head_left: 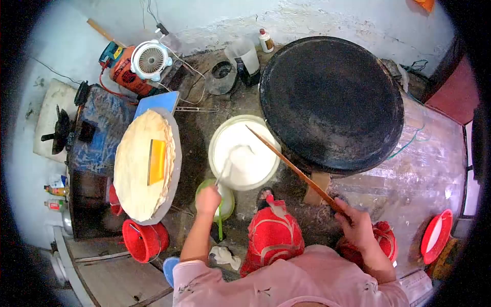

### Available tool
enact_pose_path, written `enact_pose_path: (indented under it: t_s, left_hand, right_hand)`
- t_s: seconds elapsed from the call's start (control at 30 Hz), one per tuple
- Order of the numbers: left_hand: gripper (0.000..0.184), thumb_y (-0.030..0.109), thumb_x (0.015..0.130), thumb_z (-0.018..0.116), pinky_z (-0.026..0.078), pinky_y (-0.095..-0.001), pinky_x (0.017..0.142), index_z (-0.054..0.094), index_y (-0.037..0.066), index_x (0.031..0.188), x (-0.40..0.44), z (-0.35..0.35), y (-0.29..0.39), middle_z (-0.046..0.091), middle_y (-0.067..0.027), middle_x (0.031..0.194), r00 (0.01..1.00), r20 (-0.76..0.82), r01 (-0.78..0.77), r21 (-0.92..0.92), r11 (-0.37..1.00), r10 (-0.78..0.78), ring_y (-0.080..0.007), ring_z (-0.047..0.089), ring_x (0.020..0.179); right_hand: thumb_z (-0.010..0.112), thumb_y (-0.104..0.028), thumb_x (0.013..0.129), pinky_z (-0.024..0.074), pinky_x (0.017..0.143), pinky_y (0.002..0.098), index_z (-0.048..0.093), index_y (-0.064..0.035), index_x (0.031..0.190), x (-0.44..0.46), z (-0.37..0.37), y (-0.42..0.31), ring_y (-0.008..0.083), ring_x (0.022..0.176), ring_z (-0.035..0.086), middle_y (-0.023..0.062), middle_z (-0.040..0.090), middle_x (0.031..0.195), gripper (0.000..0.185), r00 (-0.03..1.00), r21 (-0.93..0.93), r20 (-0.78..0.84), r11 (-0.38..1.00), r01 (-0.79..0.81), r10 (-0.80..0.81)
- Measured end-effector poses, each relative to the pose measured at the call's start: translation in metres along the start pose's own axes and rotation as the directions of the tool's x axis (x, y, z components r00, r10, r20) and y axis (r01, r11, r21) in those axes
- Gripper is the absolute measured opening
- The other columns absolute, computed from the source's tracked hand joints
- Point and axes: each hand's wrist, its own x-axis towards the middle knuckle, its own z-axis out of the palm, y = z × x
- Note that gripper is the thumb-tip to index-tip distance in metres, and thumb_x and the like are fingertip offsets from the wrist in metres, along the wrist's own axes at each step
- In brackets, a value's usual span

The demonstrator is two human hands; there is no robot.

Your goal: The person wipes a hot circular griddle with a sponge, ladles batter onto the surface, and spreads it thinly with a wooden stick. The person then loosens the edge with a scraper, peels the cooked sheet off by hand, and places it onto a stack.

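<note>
My left hand (208, 200) is closed around the handle of a ladle (225, 169), whose head dips into white batter (255, 166) in a round, pale bucket (213, 146). My right hand (356, 227) grips a long, thin wooden stick (302, 176); its far tip reaches over the batter. Below my left hand stands a green-rimmed container (230, 197) with a green handle leaning in it. A big black round griddle (332, 105) lies beyond the stick. To the left, a stack of thin flatbreads (134, 169) rests on a round board, with a yellow scraper (157, 162) on top.
A red bucket (146, 240) stands below the flatbreads. An orange gas cylinder (125, 71) and a white fan (151, 60) are at the back left, with cords near them. A clear jug (244, 55) and a bottle (265, 41) stand near the wall. A red basin (436, 236) is far right.
</note>
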Motion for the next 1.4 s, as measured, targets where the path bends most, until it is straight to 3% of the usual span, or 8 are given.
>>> enact_pose_path:
  t_s: [0.17,0.27,0.4,0.77,0.93,1.07,1.3,1.4]
  left_hand:
    - [0.025,0.024,0.084,0.047,0.047,-0.0474,0.07,0.061,0.004,0.092,-0.027,0.068,0.003,0.061,-0.0224,0.077,0.991,-0.079,-0.124,-0.228,0.966,0.109,-0.0399,0.059,0.076]
    - [0.024,0.022,0.082,0.048,0.048,-0.0463,0.068,0.062,0.005,0.093,-0.012,0.076,-0.016,0.063,-0.0198,0.081,0.961,0.171,-0.224,0.031,0.974,0.216,-0.0366,0.061,0.078]
    - [0.024,0.021,0.081,0.046,0.048,-0.045,0.07,0.063,0.004,0.085,0.002,0.064,-0.004,0.063,-0.02,0.086,1.0,-0.011,0.028,-0.097,0.995,-0.029,-0.0366,0.061,0.08]
    - [0.028,0.024,0.083,0.048,0.044,-0.0468,0.077,0.062,0.0,0.088,-0.015,0.098,-0.016,0.059,-0.0251,0.087,0.995,0.1,0.005,-0.291,0.957,0.026,-0.0419,0.055,0.086]
    - [0.03,0.021,0.085,0.041,0.044,-0.0471,0.075,0.062,-0.001,0.084,0.024,0.081,0.015,0.059,-0.0254,0.089,0.998,-0.046,-0.052,-0.513,0.857,0.033,-0.0427,0.055,0.086]
    - [0.023,0.018,0.082,0.048,0.046,-0.0449,0.07,0.062,-0.001,0.082,0.022,0.106,0.027,0.06,-0.0245,0.081,0.972,0.016,-0.227,-0.165,0.96,0.233,-0.0405,0.058,0.08]
    - [0.03,0.025,0.084,0.048,0.046,-0.0486,0.071,0.06,-0.003,0.082,-0.015,0.068,-0.012,0.06,-0.0265,0.079,1.0,-0.021,-0.009,-0.259,0.966,0.004,-0.0412,0.058,0.08]
    - [0.025,0.018,0.085,0.045,0.045,-0.0432,0.052,0.059,-0.002,0.084,0.024,0.18,-0.025,0.059,-0.0208,0.067,0.967,-0.047,-0.255,-0.277,0.927,0.251,-0.0354,0.056,0.057]
  right_hand:
    - [0.059,-0.016,0.083,0.045,0.081,0.0381,0.057,-0.0125,0.116,-0.001,0.004,0.007,0.0314,0.09,0.062,0.0155,0.063,0.097,0.033,0.999,-0.016,-0.026,0.999,0.038,-0.038]
    - [0.059,-0.013,0.082,0.047,0.077,0.0359,0.057,-0.0123,0.116,-0.001,0.008,0.008,0.0312,0.089,0.062,0.0161,0.063,0.096,0.034,0.997,0.028,-0.04,0.997,0.074,-0.072]
    - [0.059,-0.012,0.082,0.0479,0.074,0.034,0.057,-0.012,0.116,-0.002,0.012,0.008,0.0305,0.088,0.062,0.0166,0.063,0.096,0.034,0.991,0.032,-0.051,0.991,0.127,-0.126]
    - [0.06,-0.022,0.082,0.0399,0.084,0.0518,0.054,-0.0275,0.119,-0.004,0.011,0.003,0.0317,0.091,0.061,0.0099,0.064,0.098,0.038,0.999,0.008,0.004,0.999,-0.041,0.041]
    - [0.061,-0.018,0.081,0.0455,0.079,0.043,0.055,-0.0209,0.119,0.0,0.012,0.006,0.0315,0.089,0.062,0.0139,0.063,0.097,0.038,0.999,-0.023,-0.027,0.999,0.031,-0.032]
    - [0.061,-0.013,0.08,0.0487,0.073,0.0358,0.055,-0.0153,0.119,0.006,0.018,0.01,0.0309,0.088,0.062,0.0176,0.062,0.097,0.039,0.986,0.006,-0.053,0.987,0.161,-0.16]
    - [0.061,-0.013,0.081,0.0476,0.076,0.0362,0.055,-0.0156,0.118,0.002,0.015,0.007,0.0299,0.091,0.062,0.015,0.062,0.101,0.038,0.999,0.031,0.003,0.998,0.052,-0.052]
    - [0.061,-0.015,0.081,0.0467,0.078,0.0348,0.056,-0.0155,0.118,0.002,0.016,0.009,0.029,0.092,0.062,0.0134,0.062,0.104,0.037,0.997,0.007,-0.043,0.997,0.072,-0.071]
